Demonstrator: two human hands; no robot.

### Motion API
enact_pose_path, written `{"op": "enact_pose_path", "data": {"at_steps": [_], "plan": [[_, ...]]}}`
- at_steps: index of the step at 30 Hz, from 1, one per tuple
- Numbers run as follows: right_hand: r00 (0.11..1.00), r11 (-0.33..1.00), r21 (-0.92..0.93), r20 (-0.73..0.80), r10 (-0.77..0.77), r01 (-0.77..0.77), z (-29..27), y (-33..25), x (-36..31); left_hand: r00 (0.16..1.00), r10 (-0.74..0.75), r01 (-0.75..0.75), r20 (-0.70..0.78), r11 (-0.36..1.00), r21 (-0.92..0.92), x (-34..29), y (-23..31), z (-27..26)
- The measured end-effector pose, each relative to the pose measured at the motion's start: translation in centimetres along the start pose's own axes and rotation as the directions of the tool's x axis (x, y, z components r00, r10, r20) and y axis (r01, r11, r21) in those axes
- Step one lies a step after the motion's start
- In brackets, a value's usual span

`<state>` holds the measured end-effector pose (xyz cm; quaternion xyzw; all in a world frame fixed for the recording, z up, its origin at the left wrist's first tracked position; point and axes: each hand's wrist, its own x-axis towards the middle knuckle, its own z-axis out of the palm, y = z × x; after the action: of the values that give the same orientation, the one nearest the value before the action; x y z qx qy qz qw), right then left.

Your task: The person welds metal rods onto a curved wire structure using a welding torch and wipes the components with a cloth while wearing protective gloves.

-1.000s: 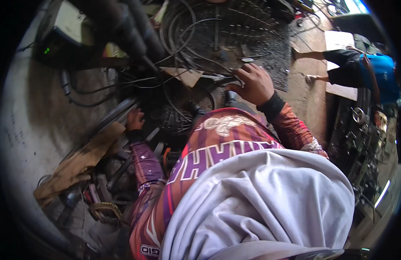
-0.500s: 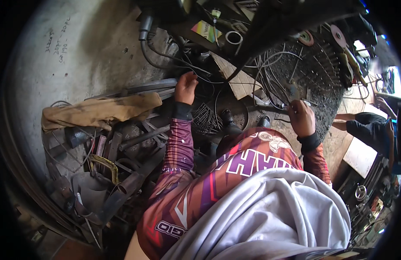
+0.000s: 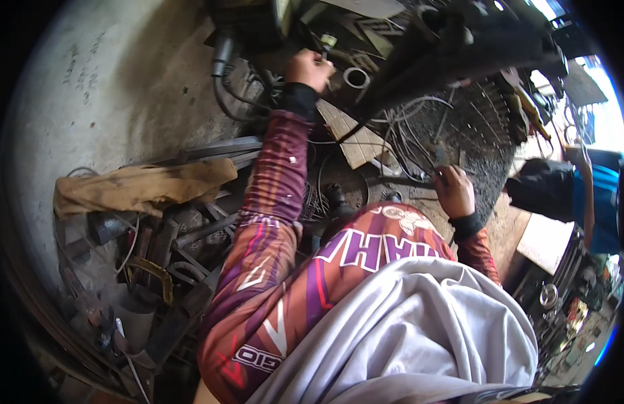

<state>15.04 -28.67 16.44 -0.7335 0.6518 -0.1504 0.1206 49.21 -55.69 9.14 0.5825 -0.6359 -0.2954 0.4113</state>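
My left hand (image 3: 309,70) reaches to the upper middle, beside a pale electrical plug (image 3: 328,42). Its fingers are closed at the plug's dark cord, just below the plug head. A pipe end with a round opening (image 3: 356,78) stands to the right of that hand. My right hand (image 3: 455,191) is lower on the right, beside dark grit and thin loose cables (image 3: 412,124). The right fingers are curled, and what they hold, if anything, cannot be made out.
On the left lie a tan cloth (image 3: 147,185) and a heap of metal bars and pipes (image 3: 184,236). A dark beam (image 3: 420,67) crosses the upper right. A wooden board (image 3: 356,138) lies between my hands. At the right edge is another person in blue (image 3: 598,202).
My left hand has moved up from above the metal scraps to the plug's cord. My right hand stays low by the grit, fingers still curled. The view has shifted slightly.
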Motion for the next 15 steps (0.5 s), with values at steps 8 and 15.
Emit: {"op": "enact_pose_path", "data": {"at_steps": [8,15], "plan": [[0.998,0.999,-0.005,-0.057,-0.038,0.038,-0.1,0.4,0.9,0.968,-0.018,0.182,0.250,0.734,-0.654,-3.9,5.2,-6.3],[0.992,0.996,0.007,0.093,-0.090,0.090,0.4,-1.7,1.9,0.996,-0.054,0.086,0.067,0.557,-0.826,-7.2,5.3,-10.9]]}}
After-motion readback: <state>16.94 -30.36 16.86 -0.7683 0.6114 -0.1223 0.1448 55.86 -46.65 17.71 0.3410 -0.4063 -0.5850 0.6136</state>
